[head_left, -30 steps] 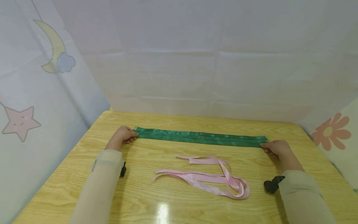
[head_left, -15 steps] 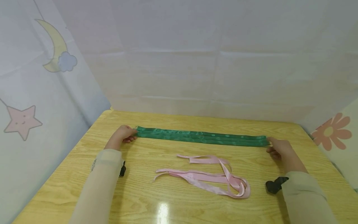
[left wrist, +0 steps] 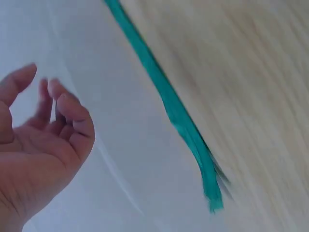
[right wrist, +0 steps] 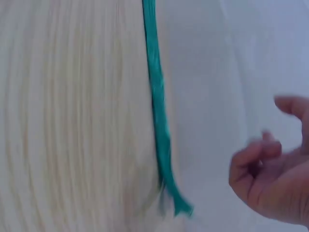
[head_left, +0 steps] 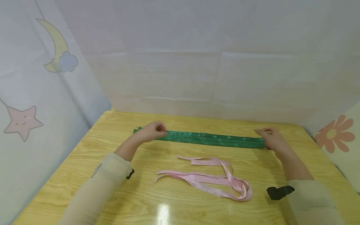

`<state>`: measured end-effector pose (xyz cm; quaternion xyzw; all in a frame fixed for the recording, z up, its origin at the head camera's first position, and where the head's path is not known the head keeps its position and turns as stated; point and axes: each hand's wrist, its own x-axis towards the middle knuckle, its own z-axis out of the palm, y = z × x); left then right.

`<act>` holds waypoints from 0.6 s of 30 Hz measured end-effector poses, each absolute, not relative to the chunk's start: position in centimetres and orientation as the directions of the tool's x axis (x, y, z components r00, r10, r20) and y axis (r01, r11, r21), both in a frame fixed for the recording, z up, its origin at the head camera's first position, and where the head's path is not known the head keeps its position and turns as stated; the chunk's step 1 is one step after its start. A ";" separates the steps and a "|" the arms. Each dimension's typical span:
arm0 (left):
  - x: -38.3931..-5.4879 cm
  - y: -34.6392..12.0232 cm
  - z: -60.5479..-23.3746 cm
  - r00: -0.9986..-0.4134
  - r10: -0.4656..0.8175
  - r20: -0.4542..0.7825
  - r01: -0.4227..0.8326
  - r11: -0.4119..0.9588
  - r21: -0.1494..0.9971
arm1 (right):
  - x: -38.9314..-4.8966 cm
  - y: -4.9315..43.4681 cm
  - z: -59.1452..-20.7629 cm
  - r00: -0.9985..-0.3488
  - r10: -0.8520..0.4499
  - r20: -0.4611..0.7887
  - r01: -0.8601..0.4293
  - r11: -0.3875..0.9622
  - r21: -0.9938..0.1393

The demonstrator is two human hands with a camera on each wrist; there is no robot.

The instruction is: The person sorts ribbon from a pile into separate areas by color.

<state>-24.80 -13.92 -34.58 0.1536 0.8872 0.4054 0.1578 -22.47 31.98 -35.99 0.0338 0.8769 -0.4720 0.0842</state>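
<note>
Folded green ribbon lies flat in a long band across the far part of the table, its strands side by side. My left hand hovers over the band's left part and hides some of it. In the left wrist view its thumb and loosely bent fingers are apart, with nothing between them. My right hand is at the band's right end, covering that tip in the head view. The right wrist view shows this hand's thumb and fingers apart too, away from the ribbon's frayed end.
A loosely looped pink ribbon lies nearer me on the wooden table. A pale hanging cloth rises behind the table's far edge, with printed cloth at both sides.
Both hands have let go of the green ribbon's ends and lifted. The left hand has moved right, over the band; the right hand has shifted slightly. The pink ribbon stays in place.
</note>
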 end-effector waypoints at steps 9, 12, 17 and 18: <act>-22.6 -8.5 -38.2 -0.759 0.571 -0.313 0.340 0.758 0.556 | -21.7 25.8 -36.9 -0.824 -0.513 -0.241 -0.140 0.596 -0.790; -22.3 -8.0 -38.6 -0.762 0.570 -0.308 0.370 0.773 0.516 | -21.5 25.1 -37.7 -0.790 -0.562 -0.244 -0.178 0.591 -0.787; -22.2 -7.5 -38.8 -0.776 0.570 -0.270 0.407 0.779 0.476 | -21.4 24.3 -38.8 -0.773 -0.587 -0.241 -0.205 0.590 -0.781; -22.2 -7.5 -38.9 -0.779 0.569 -0.262 0.406 0.777 0.481 | -21.4 24.1 -38.9 -0.773 -0.587 -0.239 -0.209 0.592 -0.778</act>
